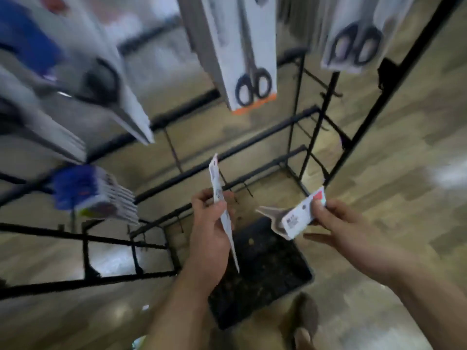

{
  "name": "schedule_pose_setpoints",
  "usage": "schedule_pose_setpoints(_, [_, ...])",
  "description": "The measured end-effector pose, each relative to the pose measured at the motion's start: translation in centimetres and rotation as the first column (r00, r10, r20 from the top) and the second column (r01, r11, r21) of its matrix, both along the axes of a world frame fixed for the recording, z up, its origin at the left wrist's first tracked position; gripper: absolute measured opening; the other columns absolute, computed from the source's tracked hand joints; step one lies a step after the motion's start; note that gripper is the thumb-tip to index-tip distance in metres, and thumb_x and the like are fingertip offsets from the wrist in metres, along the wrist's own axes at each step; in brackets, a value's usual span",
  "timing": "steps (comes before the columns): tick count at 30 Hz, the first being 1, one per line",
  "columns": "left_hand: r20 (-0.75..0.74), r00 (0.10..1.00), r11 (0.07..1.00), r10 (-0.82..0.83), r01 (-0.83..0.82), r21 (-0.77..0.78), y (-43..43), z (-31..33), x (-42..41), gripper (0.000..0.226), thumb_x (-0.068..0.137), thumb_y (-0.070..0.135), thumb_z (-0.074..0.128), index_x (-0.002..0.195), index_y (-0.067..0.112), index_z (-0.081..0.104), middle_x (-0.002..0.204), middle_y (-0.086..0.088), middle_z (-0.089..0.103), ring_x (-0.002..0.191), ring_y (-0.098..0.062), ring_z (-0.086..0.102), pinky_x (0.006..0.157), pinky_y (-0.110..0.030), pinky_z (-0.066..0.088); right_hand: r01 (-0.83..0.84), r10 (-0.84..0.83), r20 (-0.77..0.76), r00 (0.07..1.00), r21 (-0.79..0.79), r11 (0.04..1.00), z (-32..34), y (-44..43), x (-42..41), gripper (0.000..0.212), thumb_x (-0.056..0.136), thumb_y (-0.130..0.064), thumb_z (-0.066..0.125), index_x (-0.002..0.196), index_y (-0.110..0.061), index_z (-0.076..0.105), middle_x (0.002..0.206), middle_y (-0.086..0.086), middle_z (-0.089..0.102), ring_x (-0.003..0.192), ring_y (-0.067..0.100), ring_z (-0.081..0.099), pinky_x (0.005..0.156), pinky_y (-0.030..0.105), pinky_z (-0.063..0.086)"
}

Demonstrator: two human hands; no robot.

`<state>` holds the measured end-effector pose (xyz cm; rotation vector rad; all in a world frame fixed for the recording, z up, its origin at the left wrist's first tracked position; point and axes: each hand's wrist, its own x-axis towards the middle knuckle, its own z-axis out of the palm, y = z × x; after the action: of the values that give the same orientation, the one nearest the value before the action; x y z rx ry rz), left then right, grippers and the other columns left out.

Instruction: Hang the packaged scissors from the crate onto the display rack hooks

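White card, two flat scissors packs: left hand (pixel 208 231) grips the edge-on pack (pixel 217 181), right hand (pixel 341 221) pinches the barcoded pack (pixel 295 221), above one black plastic crate (pixel 273 269).

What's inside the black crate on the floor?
The crate shows a dark, bare-looking bottom, no packages. The left hand, its forearm and the package it holds cover the crate's left side, and the frame is blurred.

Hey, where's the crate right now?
The crate sits on the floor, low centre in the head view, beneath the left hand and right hand, beside the foot of the rack.
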<state>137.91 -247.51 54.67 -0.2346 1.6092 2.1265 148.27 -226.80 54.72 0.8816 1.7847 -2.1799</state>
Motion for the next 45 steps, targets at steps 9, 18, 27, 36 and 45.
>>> schedule_pose_setpoints(9, [-0.716,0.685,0.914,0.137,-0.367,-0.176,-5.5,18.7,3.4,0.058,0.062,0.030,0.098,0.092,0.043,0.049,0.101,-0.007,0.063,0.084,-0.011,0.066,0.072,-0.022,0.052,-0.198,0.195,-0.380,0.904,0.032,0.980,17.2,-5.6,-0.2,0.039,0.085,-0.046,0.074,0.108,-0.014,0.080,0.112,0.020,0.075,0.096,0.028,0.074,0.072,0.026,0.061])
schedule_pose_setpoints(18, [-0.754,0.652,0.906,0.084,-0.364,-0.214,-15.5,24.4,4.5,0.067,0.056,0.053,0.095,0.098,0.041,0.044,0.103,0.004,0.063,0.088,-0.011,0.066,0.071,-0.026,0.054,0.187,0.252,-0.473,0.844,0.701,0.688,21.7,-12.4,0.4,0.042,0.090,-0.067,0.061,0.087,-0.028,0.078,0.081,-0.015,0.065,0.074,0.006,0.058,0.065,0.023,0.042])
schedule_pose_setpoints(27, [-0.496,0.866,0.993,0.070,-0.107,-0.047,-17.3,21.1,6.3,0.027,0.082,0.013,0.085,0.097,0.019,0.063,0.079,0.004,0.072,0.071,-0.007,0.067,0.068,-0.027,0.060,0.311,-0.287,-0.564,0.775,-0.056,0.949,24.2,-19.7,0.5,0.024,0.092,-0.025,0.065,0.107,-0.009,0.075,0.097,0.014,0.078,0.071,0.024,0.075,0.052,0.033,0.060])
schedule_pose_setpoints(36, [-0.438,0.855,0.960,0.278,-0.233,0.156,-13.2,23.1,4.4,0.038,0.075,0.018,0.085,0.104,0.012,0.063,0.089,-0.005,0.076,0.090,-0.029,0.074,0.077,-0.039,0.062,-0.116,0.093,-0.622,0.778,0.002,0.993,24.5,-19.7,-3.3,0.026,0.102,-0.027,0.052,0.115,-0.032,0.074,0.122,0.007,0.073,0.118,0.029,0.067,0.104,0.047,0.050])
schedule_pose_setpoints(45, [-0.454,0.758,0.877,0.469,-0.461,0.136,-9.1,23.6,1.9,0.048,0.079,0.011,0.076,0.122,0.022,0.057,0.102,0.000,0.078,0.101,-0.024,0.074,0.086,-0.041,0.056,-0.098,-0.044,-0.526,0.850,-0.240,0.966,22.1,-13.9,-7.9,0.029,0.085,-0.017,0.073,0.110,-0.004,0.066,0.097,0.010,0.078,0.083,0.023,0.074,0.071,0.035,0.056])
